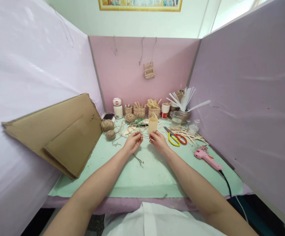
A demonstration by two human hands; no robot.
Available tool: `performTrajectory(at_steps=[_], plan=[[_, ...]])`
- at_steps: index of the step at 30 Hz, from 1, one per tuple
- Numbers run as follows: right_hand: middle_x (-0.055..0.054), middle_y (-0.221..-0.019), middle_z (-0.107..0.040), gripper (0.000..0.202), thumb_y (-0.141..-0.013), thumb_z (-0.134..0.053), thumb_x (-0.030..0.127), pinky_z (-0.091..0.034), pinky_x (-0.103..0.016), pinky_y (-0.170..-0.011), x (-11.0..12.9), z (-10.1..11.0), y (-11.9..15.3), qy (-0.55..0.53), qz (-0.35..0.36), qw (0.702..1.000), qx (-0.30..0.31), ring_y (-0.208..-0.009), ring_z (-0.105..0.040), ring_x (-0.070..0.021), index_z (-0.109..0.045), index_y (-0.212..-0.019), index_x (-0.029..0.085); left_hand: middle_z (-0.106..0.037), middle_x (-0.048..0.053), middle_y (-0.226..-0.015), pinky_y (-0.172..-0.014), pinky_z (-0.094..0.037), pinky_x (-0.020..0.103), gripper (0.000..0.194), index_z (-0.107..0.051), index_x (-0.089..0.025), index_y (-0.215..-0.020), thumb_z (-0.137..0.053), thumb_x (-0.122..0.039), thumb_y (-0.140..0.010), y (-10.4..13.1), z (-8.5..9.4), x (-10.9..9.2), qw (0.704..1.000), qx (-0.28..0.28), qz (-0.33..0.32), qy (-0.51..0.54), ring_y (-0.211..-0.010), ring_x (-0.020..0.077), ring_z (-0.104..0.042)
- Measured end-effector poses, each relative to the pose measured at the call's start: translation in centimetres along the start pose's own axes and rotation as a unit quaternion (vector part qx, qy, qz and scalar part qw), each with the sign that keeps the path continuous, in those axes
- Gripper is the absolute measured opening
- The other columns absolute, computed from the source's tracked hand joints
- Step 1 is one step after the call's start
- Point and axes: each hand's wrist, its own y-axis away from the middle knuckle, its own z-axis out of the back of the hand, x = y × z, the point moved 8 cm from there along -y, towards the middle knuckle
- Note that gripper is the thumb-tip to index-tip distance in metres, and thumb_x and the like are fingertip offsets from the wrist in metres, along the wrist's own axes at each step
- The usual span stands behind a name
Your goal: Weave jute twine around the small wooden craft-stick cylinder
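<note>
Near the middle of the table, my right hand (157, 141) pinches the lower edge of a small pale wooden piece (152, 125), which stands upright above the fingers. To its left, my left hand (133, 141) has its fingertips pressed together; a thin strand seems to be at them, too small to tell. A short length of twine (138, 159) lies on the table just below my left hand. Loose twine and flat wooden bits (130, 130) lie behind the hands. The two hands are apart.
Twine balls (107, 125) and leaning cardboard (68, 137) are at left. Scissors (174, 137), wooden strips (191, 136) and a pink glue gun (207, 158) with a cord lie at right. A white jar (118, 108), stick baskets (139, 111) and a red-white cup (165, 110) line the back.
</note>
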Motion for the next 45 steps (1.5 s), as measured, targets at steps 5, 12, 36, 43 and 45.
performTrajectory(at_steps=[5,12,36,43,45], plan=[[0.003,-0.062,-0.053,0.027,-0.057,-0.068,0.036,-0.039,-0.021,-0.052,0.4,0.2,0.1,0.017,0.014,1.0,-0.014,-0.058,-0.048,-0.0083,-0.05,-0.069,0.02,-0.058,0.002,-0.075,-0.068,-0.045,0.022,0.025,-0.057,-0.015,-0.081,-0.061,-0.004,-0.059,0.2,-0.4,-0.3,0.999,0.017,0.011,-0.043,-0.07,0.0078,-0.056],[0.004,-0.064,-0.053,0.027,-0.058,-0.069,0.035,-0.041,-0.022,-0.054,1.0,0.4,0.2,0.0,0.028,0.999,-0.027,-0.058,-0.047,-0.0079,-0.05,-0.07,0.02,-0.06,0.003,-0.087,-0.064,-0.038,0.021,0.03,-0.06,-0.016,-0.085,-0.064,-0.01,-0.056,0.6,-1.0,-0.4,0.987,0.038,-0.002,-0.157,-0.079,0.0106,-0.057],[0.004,-0.062,-0.052,0.029,-0.055,-0.07,0.031,-0.038,-0.02,-0.049,0.1,0.8,-0.5,-0.041,0.016,0.999,-0.027,-0.054,-0.046,-0.0068,-0.048,-0.07,0.02,-0.053,0.0,-0.066,-0.054,-0.036,0.019,0.011,-0.049,-0.016,-0.061,-0.059,-0.019,-0.062,1.5,-2.4,1.4,0.982,0.095,0.061,-0.153,-0.06,0.0069,-0.048],[0.004,-0.063,-0.052,0.026,-0.056,-0.07,0.03,-0.039,-0.019,-0.049,0.6,1.3,-0.4,-0.036,0.005,0.999,-0.038,-0.053,-0.046,-0.0064,-0.049,-0.069,0.02,-0.055,0.001,-0.067,-0.055,-0.037,0.02,0.017,-0.052,-0.015,-0.065,-0.066,-0.026,-0.062,1.3,-1.9,1.5,0.983,0.083,0.064,-0.149,-0.06,0.0075,-0.049],[0.003,-0.062,-0.054,0.024,-0.058,-0.069,0.03,-0.039,-0.02,-0.048,0.3,1.6,-0.4,-0.026,-0.015,0.999,-0.045,-0.052,-0.046,-0.0069,-0.05,-0.069,0.02,-0.056,0.001,-0.069,-0.056,-0.037,0.02,0.023,-0.055,-0.015,-0.068,-0.069,-0.032,-0.061,1.1,-1.5,1.3,0.98,0.07,0.048,-0.178,-0.061,0.0078,-0.05]])
